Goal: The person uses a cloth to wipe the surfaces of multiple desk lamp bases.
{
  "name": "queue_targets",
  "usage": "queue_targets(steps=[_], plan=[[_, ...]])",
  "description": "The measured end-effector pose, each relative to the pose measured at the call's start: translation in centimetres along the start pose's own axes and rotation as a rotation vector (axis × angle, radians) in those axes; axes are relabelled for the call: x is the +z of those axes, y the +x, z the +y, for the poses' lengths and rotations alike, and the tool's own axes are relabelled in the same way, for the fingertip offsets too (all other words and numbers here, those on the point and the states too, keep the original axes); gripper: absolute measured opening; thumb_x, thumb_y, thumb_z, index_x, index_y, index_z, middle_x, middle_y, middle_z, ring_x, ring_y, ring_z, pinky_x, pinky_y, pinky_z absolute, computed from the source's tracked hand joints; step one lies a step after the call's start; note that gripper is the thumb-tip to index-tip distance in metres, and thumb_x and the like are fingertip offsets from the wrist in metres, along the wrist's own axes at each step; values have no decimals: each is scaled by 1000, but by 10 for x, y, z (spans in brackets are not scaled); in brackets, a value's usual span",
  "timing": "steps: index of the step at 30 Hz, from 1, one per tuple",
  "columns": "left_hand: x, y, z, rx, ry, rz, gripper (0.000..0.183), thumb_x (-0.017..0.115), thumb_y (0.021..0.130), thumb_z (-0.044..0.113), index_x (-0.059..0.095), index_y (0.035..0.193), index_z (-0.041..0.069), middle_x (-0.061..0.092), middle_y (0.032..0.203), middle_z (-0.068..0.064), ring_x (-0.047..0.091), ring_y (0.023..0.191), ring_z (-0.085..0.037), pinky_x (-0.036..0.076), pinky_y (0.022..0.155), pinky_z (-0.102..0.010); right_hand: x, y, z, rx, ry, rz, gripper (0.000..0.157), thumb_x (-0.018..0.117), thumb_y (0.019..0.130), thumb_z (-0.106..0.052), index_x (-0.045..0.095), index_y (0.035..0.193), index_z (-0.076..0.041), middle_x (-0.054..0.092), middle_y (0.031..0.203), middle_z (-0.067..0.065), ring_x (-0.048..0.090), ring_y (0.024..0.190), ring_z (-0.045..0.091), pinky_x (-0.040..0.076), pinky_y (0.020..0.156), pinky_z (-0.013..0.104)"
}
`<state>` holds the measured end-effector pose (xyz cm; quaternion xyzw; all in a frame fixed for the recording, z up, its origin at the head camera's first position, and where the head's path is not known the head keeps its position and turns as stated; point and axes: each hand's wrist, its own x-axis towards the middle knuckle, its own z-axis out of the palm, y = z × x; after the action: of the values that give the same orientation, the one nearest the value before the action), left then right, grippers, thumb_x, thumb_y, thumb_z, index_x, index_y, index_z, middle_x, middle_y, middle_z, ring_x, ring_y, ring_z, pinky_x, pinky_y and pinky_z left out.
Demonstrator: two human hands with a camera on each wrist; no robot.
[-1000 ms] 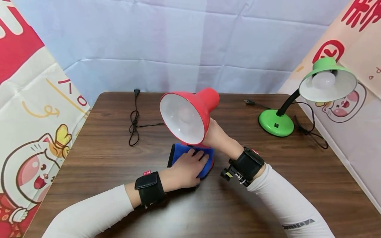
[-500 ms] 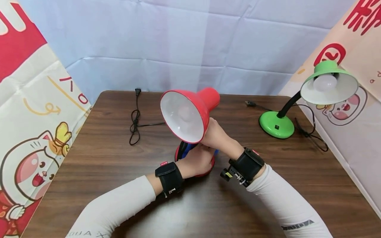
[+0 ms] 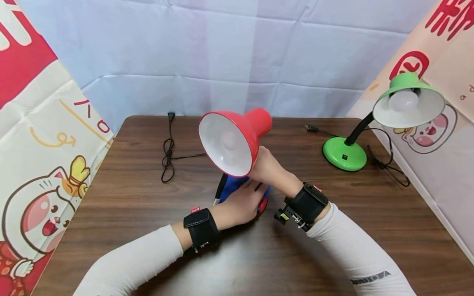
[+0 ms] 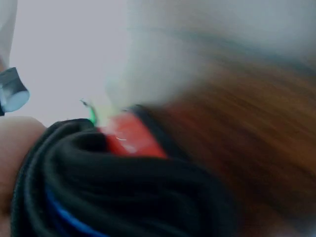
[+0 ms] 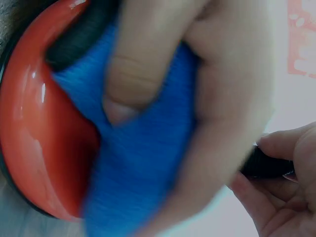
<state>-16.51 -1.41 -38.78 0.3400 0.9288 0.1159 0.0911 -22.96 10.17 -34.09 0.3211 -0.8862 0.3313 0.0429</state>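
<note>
A red desk lamp (image 3: 249, 127) stands in the middle of the table, its white-lined shade tilted left and down. My right hand (image 3: 268, 166), partly behind the shade, grips the lamp's black neck (image 5: 266, 165). Lower down, my left hand (image 3: 238, 205) holds a blue cloth with black trim (image 3: 230, 186) against the lamp's round red base (image 5: 39, 133). In the right wrist view, the left thumb lies across the cloth. Bunched black trim fills the lower part of the left wrist view. The shade, cloth and left hand hide most of the base in the head view.
A green desk lamp (image 3: 344, 154) stands at the right, with its cord (image 3: 389, 164) looped beside it. The red lamp's black cord (image 3: 168, 154) lies tied at the left, plug toward the back edge. Printed sheets (image 3: 33, 144) flank the brown wooden table (image 3: 140, 222).
My left hand has swept the cloth right across the base, turned in under the shade, then come back slightly left with fingers flatter. My right hand keeps its grip on the neck.
</note>
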Motion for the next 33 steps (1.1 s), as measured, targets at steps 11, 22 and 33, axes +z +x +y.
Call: queue_targets(steps=[11,22,33], plan=[[-10,-59,-11,189,-5,-156,47,52,93,4,53,138,16,42,152,-3,34,144,-23,29,118,-35,1,-1,3,-13,-42,-21,12,64,86,-9,55,78,-5,49,57,3,48,53,15,42,54,28],[-24,-204,-112,-349,-11,-41,67,56,73,-16,54,136,8,44,147,-21,52,123,-47,31,102,-69,15,23,-5,21,-20,-14,17,64,88,-12,57,74,-7,56,58,3,50,52,11,42,55,25],[-13,-237,-123,-461,-110,-29,65,50,76,-19,55,136,8,41,149,-21,59,117,-40,27,101,-72,58,105,-1,-52,156,69,30,64,86,-10,58,115,-3,67,103,13,59,85,20,43,72,30]])
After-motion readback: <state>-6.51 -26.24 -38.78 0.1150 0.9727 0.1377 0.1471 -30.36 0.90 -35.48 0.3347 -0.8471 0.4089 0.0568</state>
